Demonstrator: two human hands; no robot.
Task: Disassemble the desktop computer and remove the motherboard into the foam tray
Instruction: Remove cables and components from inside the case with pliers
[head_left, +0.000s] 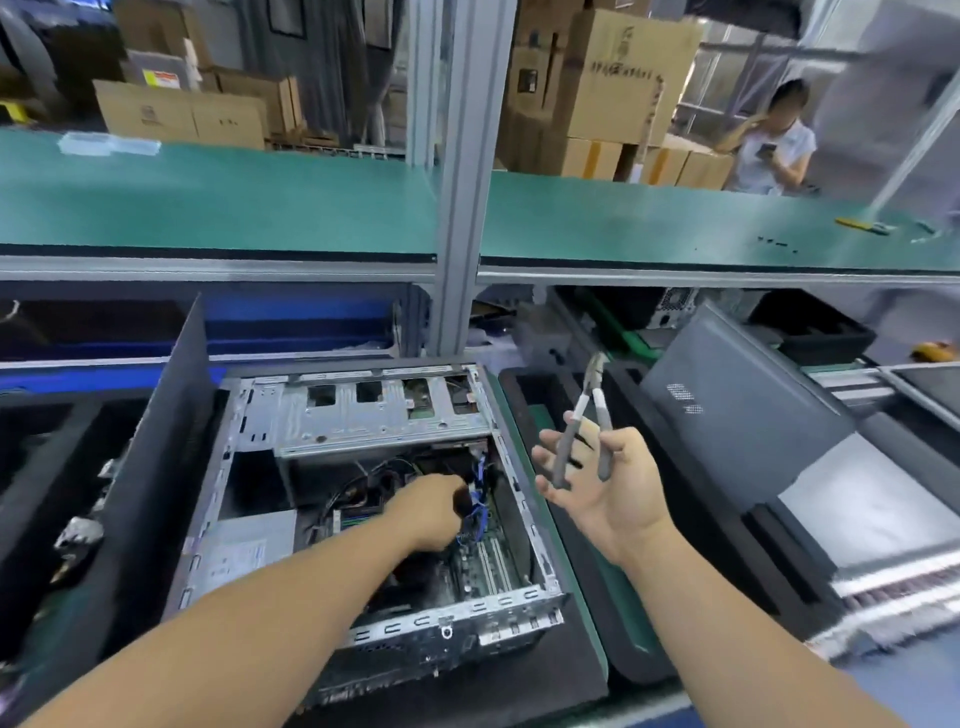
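The motherboard (483, 556) is seen bedded in the floor of the open computer case (363, 499), its long axis running away from the viewer. The left hand (434, 512) is sunk among the cables (480, 499) above it, fingers apparently curled round them. The right hand (597, 483), clear of the case to the right, is closed loosely on open pliers (584, 415). A black foam tray (545, 387) lies just right of the case.

No text is legible. The cardboard box (618, 78) at the upper middle of the frame carries dark printed characters, too blurred to read; likewise the white label (236, 558) inside the computer case (363, 499).
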